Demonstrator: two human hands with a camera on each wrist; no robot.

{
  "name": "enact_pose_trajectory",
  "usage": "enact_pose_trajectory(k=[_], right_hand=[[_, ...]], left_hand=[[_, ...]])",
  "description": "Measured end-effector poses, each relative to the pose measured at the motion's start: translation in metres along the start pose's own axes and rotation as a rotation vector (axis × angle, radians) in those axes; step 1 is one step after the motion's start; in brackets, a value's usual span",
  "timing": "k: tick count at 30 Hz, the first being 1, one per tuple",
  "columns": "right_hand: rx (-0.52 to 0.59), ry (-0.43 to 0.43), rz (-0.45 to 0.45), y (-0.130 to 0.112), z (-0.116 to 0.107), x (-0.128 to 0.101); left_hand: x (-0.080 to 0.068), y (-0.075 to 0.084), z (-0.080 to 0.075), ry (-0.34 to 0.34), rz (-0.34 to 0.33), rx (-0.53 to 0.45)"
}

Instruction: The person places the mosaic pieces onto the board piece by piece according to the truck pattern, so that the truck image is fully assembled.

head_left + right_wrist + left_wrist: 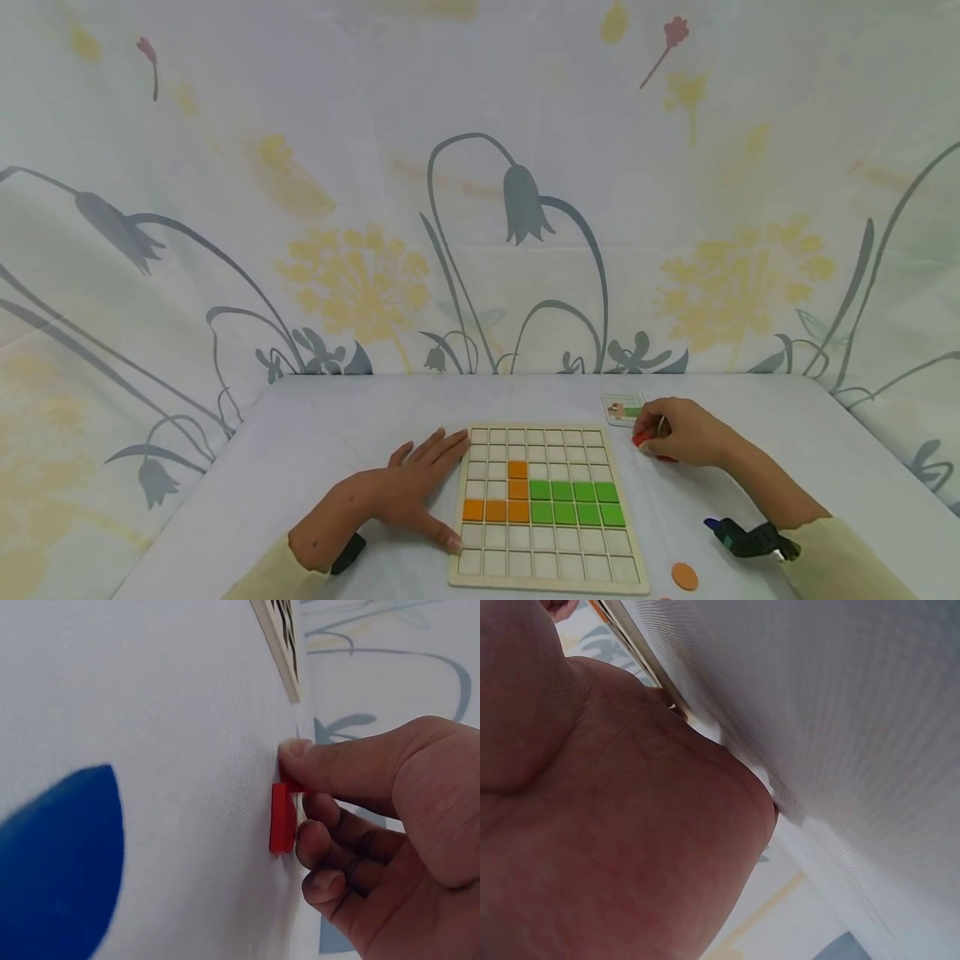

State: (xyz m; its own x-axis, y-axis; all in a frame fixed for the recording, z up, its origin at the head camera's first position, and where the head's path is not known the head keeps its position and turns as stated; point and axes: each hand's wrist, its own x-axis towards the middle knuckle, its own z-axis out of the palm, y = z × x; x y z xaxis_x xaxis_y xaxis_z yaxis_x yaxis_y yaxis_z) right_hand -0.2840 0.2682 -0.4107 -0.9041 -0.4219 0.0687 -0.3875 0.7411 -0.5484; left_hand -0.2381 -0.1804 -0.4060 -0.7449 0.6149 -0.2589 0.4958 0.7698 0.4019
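Left hand (607, 825) palm flat on white tablecloth (840, 712).

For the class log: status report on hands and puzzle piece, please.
Left hand flat beside the board. Right hand grips the red piece on the table. Nothing in the way.

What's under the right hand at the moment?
The right hand pinches a red piece that lies flat on the white tablecloth, beside a small picture card. The fingers cover part of the piece, so its full shape cannot be seen.
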Motion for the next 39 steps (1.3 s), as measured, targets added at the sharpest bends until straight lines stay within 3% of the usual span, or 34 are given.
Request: enact_pose_trajectory(k=[7,11,16,25,39], right_hand=[[0.01,0.041,-0.082,-0.008,0.008,0.005],[0.025,0.081,-0.169,-0.032,0.015,0.013],[0.11,0.053,-0.25,-0.068,0.031,0.028],[0.227,-0.037,-0.301,-0.111,0.068,0.053],[0.17,-0.097,-0.295,-0.142,0.096,0.072]], left_hand=[[-0.001,0.0,0.0,-0.002,0.0,-0.004],[-0.001,-0.001,-0.001,-0.008,0.013,-0.007],[0.0,-0.003,-0.001,-0.009,0.013,-0.001],[0.004,-0.005,0.003,-0.014,-0.004,0.011],[0.003,-0.006,0.002,-0.013,-0.004,0.025]])
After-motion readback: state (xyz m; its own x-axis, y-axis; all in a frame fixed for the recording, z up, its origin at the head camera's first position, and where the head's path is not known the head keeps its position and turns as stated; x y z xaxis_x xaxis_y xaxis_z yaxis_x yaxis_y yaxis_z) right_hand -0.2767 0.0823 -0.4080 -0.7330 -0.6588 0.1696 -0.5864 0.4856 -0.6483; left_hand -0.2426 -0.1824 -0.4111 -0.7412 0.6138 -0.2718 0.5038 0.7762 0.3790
